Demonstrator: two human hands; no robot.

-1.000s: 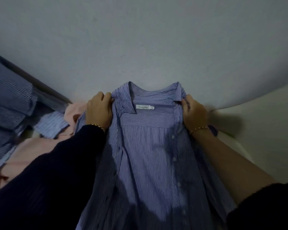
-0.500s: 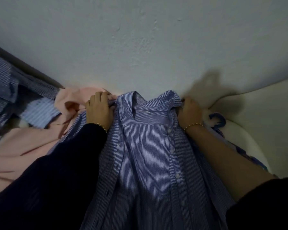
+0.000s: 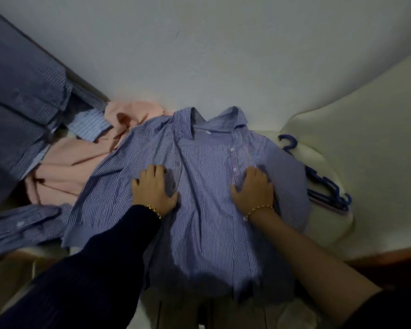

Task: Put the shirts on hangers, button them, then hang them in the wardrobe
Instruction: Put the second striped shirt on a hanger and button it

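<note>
The blue striped shirt (image 3: pixel 204 210) lies unbuttoned on the cream cushion (image 3: pixel 365 115), blue hangers (image 3: pixel 328 188) beside it. The left hand (image 3: pixel 154 188) and right hand (image 3: pixel 254 189) press on it, fingers seemingly flat, gripping nothing.

Two hands (image 3: pixel 153 188) (image 3: pixel 253 189), one pink shirt (image 3: pixel 64 167), several blue shirts (image 3: pixel 207 186), several blue hangers (image 3: pixel 328 188).

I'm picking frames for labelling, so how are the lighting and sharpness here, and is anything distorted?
Head view: dim, bluish light with no glare. In the same head view, a dark shadow covers the lower part of the striped shirt. The stripes read clearly around the left hand and right hand, while the blue hangers look softer. The wide lens of the head view bends lines near the frame edges.
</note>
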